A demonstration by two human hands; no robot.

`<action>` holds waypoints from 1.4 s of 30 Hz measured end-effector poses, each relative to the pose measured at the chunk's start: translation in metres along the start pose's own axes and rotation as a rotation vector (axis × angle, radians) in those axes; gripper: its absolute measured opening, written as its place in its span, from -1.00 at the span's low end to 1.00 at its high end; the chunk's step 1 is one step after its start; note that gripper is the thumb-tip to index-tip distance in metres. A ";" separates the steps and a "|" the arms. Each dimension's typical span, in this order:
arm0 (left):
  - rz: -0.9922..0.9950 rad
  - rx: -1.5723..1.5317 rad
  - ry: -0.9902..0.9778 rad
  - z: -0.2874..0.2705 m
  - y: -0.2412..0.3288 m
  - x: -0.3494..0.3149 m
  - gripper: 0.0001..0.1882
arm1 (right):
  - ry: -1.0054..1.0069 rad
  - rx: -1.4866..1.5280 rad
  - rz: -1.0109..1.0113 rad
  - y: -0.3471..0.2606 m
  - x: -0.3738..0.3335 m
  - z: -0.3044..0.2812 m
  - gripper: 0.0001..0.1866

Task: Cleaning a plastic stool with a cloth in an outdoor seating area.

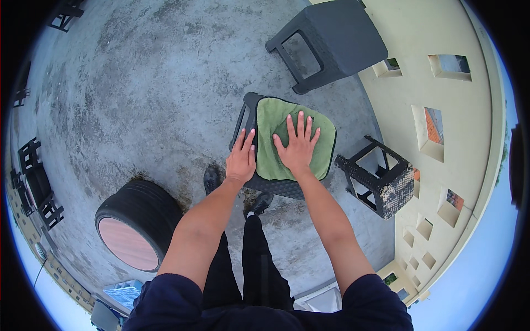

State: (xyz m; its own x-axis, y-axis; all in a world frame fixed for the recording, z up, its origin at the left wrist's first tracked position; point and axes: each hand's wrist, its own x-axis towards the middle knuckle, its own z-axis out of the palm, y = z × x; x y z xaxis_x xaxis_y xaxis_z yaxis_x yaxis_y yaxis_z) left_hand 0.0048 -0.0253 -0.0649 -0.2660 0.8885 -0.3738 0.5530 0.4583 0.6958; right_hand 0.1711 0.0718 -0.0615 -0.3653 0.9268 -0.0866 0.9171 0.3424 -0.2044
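Note:
A green cloth (268, 118) with a dark border lies spread over the seat of a dark grey plastic stool (276, 188) in front of me. Flat on the cloth, fingers spread, rests my right hand (298, 144). My left hand (241, 159) is at the stool's left edge, its fingers stretched out and lying along the side of the seat next to the cloth. Neither hand grips anything. Part of the seat is hidden under the cloth.
A larger grey stool (345, 36) stands beyond, near a cream wall (408, 22) with square openings. To the right is a worn black stool (395, 190) on its side. A tyre (165, 201) with a pink top sits at left on the concrete floor (149, 105).

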 end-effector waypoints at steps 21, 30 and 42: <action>0.032 0.006 0.064 0.007 -0.002 0.000 -0.48 | 0.204 0.527 0.757 0.085 -0.050 0.005 -0.43; 0.013 0.013 0.049 0.010 -0.003 0.000 -0.48 | 0.391 0.226 0.888 0.005 -0.156 0.034 -0.32; 0.002 -0.022 0.026 0.006 -0.007 -0.001 -0.50 | 0.336 0.138 0.715 0.045 -0.007 0.006 -0.26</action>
State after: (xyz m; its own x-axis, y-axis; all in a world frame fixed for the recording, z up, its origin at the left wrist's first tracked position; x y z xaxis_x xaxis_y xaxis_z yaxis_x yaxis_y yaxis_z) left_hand 0.0058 -0.0298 -0.0728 -0.2861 0.8895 -0.3564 0.5359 0.4568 0.7100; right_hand 0.2140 0.0796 -0.0757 0.3911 0.9189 0.0512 0.8748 -0.3538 -0.3310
